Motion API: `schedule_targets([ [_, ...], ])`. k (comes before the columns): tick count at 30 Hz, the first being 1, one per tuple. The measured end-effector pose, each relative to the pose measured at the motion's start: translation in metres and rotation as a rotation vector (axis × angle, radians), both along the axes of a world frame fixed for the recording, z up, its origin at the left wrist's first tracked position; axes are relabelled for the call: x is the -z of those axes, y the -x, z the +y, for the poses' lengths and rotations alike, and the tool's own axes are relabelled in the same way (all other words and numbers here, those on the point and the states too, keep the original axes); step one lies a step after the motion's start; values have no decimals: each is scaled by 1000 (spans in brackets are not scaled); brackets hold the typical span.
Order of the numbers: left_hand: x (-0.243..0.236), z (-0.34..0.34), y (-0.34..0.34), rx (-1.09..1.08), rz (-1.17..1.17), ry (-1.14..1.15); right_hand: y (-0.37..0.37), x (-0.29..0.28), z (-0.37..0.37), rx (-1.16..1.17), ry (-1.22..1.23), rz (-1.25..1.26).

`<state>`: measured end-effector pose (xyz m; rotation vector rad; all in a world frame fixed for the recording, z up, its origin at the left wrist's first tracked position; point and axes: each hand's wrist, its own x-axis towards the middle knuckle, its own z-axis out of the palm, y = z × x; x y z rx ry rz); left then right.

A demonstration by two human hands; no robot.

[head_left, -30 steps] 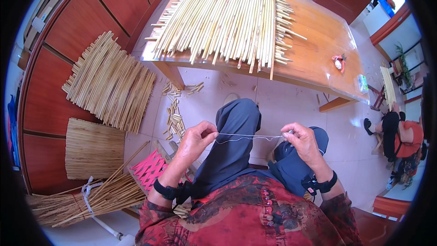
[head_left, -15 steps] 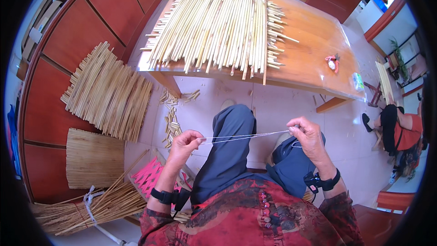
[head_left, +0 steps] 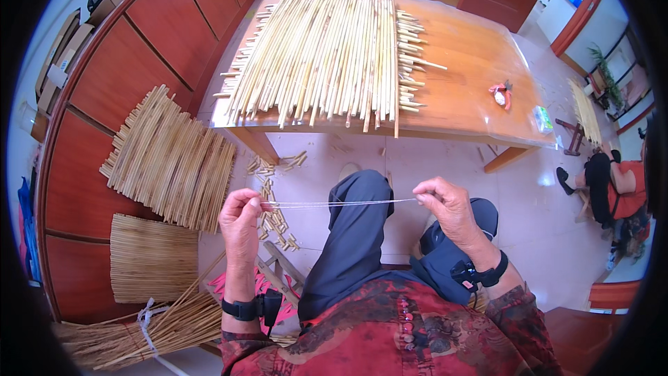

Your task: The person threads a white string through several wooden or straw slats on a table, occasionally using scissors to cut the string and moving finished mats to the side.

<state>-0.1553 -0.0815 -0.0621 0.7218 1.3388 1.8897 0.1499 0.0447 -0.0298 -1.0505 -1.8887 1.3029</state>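
Note:
My left hand (head_left: 240, 217) pinches one end of a thin white doubled string (head_left: 334, 203), which stretches nearly level above my knees. At the other end my right hand (head_left: 449, 210) grips it between closed fingertips. Beyond them stands a wooden table (head_left: 460, 52) with a clear sheet on it, bearing a broad row of pale reed sticks (head_left: 313, 56). A red-handled tool (head_left: 502, 96) and a small green-and-white packet (head_left: 543, 120) lie on its right part.
Reed mats (head_left: 167, 157) lean on red cabinets at left, above a tied reed bundle (head_left: 125, 341). A folding stool with pink webbing (head_left: 278, 278) is by my left leg. Cut pieces (head_left: 275, 223) litter the floor. Another person (head_left: 619, 188) sits at far right.
My left hand has moved left, and my right hand slightly left, so the string spans wider and its slack is drawn straighter. The view has shifted, putting the table lower in the picture.

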Motion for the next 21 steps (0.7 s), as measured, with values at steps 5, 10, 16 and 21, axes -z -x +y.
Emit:
schedule_targets([
  [5,11,-9,6,24,-9,34,8,8,5,-71,-114,-44],
  [10,75,-34,-8,244,-84,432,-9,21,-5,-125,-121,-237],
  [16,90,-41,-29,338,-347,617,-23,23,-14,-84,-51,-290],
  [21,96,-44,-31,411,-353,646,-29,25,-19,-103,-67,-284],
])
